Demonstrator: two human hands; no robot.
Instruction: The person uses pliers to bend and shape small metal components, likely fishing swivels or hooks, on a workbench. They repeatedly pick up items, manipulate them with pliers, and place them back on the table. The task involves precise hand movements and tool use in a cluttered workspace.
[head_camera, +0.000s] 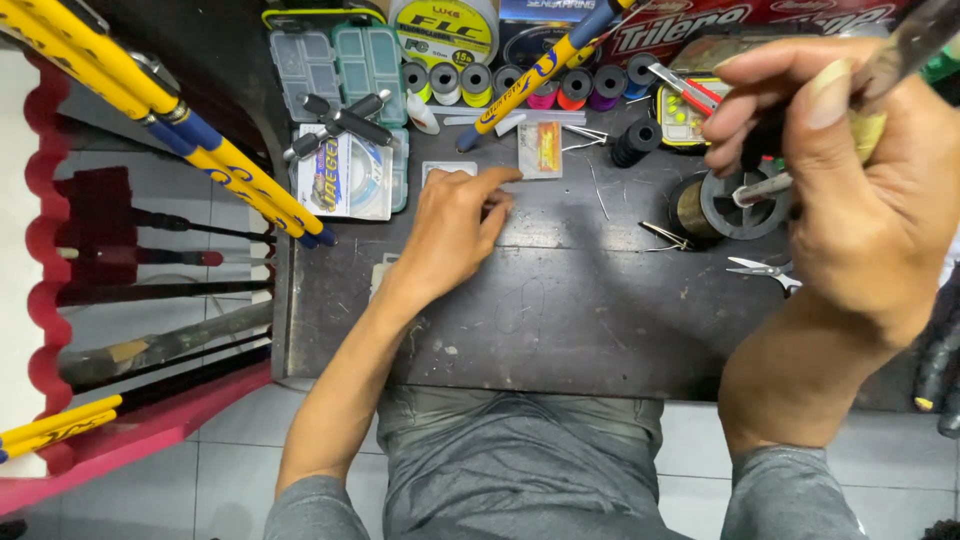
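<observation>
Hands work over a dark, scuffed table (560, 320) seen from above. The left hand (450, 235) reaches to the middle of the frame, palm down, fingers curled loosely with the tips pressed to the tabletop just below a small clear packet (540, 150) with an orange insert; whether anything tiny sits under the fingertips I cannot tell. The right hand (850, 180) is raised close to the camera at the upper right, thumb and fingers pinched tight around a thin grey rod (920, 35) that runs off the top right corner. Just beside that hand, a dark spool of line (725, 205) lies on the table, and small silver scissors (760, 268) lie just below it. Along the top edge sit a row of coloured thread spools (520, 85) and a clear compartment box (340, 65). Yellow-and-blue rods (180, 130) slant across the upper left, beyond the table edge.
</observation>
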